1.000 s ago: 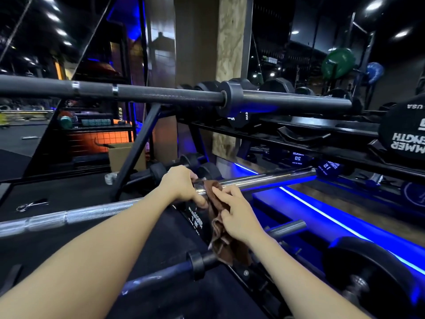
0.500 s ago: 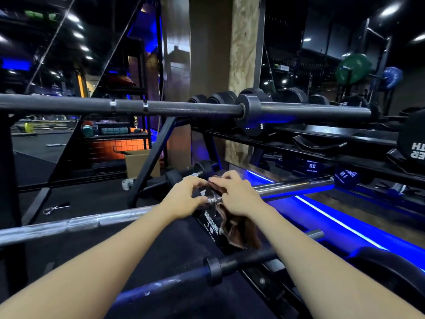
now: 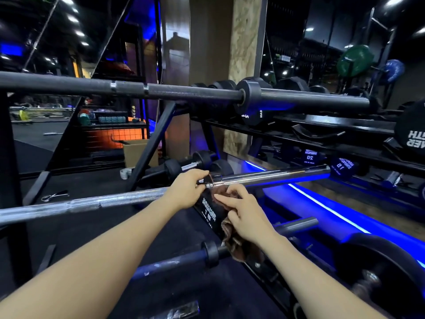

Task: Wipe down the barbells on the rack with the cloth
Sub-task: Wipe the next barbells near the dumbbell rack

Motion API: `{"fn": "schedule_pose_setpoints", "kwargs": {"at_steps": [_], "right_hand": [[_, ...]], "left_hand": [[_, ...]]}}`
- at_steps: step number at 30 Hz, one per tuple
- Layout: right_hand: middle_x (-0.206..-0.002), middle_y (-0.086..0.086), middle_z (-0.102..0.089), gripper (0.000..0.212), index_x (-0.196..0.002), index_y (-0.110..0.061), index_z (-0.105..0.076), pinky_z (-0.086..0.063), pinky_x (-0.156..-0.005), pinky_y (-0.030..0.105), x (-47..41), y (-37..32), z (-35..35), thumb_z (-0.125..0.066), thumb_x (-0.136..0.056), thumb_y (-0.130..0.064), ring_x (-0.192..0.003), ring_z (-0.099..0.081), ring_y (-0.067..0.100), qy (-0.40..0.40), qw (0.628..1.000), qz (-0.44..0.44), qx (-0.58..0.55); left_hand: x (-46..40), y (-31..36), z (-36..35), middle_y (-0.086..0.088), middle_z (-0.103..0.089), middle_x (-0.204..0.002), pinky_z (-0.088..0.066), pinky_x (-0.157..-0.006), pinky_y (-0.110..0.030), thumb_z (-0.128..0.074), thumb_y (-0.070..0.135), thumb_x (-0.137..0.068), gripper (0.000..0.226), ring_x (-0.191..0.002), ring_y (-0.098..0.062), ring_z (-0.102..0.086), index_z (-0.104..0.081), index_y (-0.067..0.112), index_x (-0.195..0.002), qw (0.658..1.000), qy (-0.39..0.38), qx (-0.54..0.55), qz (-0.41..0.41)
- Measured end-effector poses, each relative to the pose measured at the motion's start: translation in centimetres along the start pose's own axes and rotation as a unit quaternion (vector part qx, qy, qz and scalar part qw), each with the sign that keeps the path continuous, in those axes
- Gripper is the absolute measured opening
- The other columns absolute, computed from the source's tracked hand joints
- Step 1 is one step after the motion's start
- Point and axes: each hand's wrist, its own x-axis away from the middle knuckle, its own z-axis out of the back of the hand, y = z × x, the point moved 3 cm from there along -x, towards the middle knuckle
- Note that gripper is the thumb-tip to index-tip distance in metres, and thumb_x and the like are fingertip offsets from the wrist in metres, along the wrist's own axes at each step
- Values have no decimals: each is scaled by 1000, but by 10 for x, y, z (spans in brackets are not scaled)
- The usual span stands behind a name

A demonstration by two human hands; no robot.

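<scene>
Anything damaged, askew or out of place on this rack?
Only wear: the lowest, dark barbell shows pale scuffs or chipped patches along its shaft. The silver barbell and black barbell sit level in place.

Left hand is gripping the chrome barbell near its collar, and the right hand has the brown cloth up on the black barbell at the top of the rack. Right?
Not quite. The left hand does grip the chrome barbell near its collar, but the right hand holds the brown cloth low, just below the chrome barbell, not on the black barbell at the top. The head view shows it.
</scene>
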Motion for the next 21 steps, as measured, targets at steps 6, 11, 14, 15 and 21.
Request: {"fn": "schedule_pose_setpoints", "kwargs": {"at_steps": [6, 11, 14, 15, 21], "right_hand": [[-130, -7, -38, 46, -128, -31, -60, -37, -95, 29, 11, 12, -12, -44, -92, -7, -104, -42, 26, -74, 995, -39, 62], [-125, -11, -43, 42, -121, -28, -66, -38, -92, 28, 2, 5, 23, -47, -90, -6, -105, -43, 23, 20, 998, -44, 28], [-127, -11, -42, 43, -123, -29, -63, -45, -84, 34, -20, -15, 51, -47, -89, -8, -105, -43, 23, 99, 995, -20, 23], [-129, -11, -40, 44, -126, -30, -61, -45, -84, 36, -28, -22, 53, -47, -90, -8, -103, -41, 23, 100, 994, -12, 33], [-131, -2, -31, 49, -134, -38, -47, -39, -95, 42, -69, -32, 25, -41, -92, -13, -109, -36, 31, -67, 989, -58, 115]], "left_hand": [[6, 9, 3, -4, -51, -138, -29, -83, -9, -54, 4, -92, 45, -117, -23, -55, -50, 11, -136, 1000, -7, 2, 7], [5, 8, 7, -3, -47, -140, -32, -94, -16, -58, 8, -90, 50, -116, -20, -54, -45, 12, -139, 1000, -23, -7, 7], [3, 5, 13, -1, -50, -133, -37, -98, -26, -60, 14, -90, 43, -115, -19, -53, -51, 15, -132, 1000, 9, -17, 11], [3, 4, 15, -1, -51, -131, -38, -99, -28, -60, 15, -90, 42, -113, -18, -54, -53, 15, -131, 1000, 22, -14, 15], [6, 0, 16, 0, -51, -132, -34, -101, -25, -62, 16, -89, 44, -122, -16, -48, -51, 16, -131, 999, 39, -7, 18]]}}
